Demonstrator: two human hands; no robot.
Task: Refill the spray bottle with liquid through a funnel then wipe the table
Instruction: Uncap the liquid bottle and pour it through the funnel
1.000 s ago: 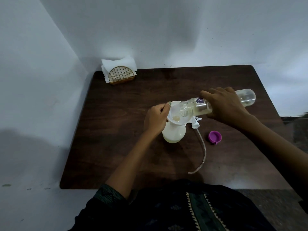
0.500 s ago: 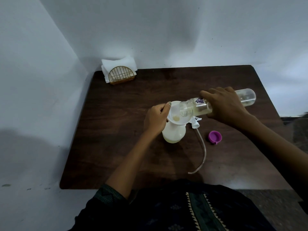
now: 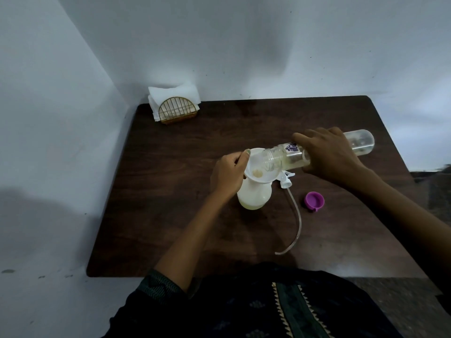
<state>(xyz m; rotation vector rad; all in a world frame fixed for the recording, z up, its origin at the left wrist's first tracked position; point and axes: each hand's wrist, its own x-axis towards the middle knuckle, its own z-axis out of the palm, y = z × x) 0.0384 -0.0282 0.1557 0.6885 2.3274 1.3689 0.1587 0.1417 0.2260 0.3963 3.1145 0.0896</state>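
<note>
A white spray bottle (image 3: 253,197) stands near the middle of the dark wooden table (image 3: 170,215) with a white funnel (image 3: 258,170) in its neck. My left hand (image 3: 228,175) pinches the funnel's left rim. My right hand (image 3: 329,156) grips a clear bottle (image 3: 361,143) with a purple label, tipped on its side, its open mouth over the funnel. A little pale liquid sits in the funnel's bottom. The spray head (image 3: 360,180) with its long tube (image 3: 296,228) lies on the table to the right of the spray bottle.
A purple cap (image 3: 314,200) lies on the table to the right of the tube. A gold wire holder with white napkins (image 3: 174,104) stands at the far left corner against the wall. Walls close off the table's left and far sides.
</note>
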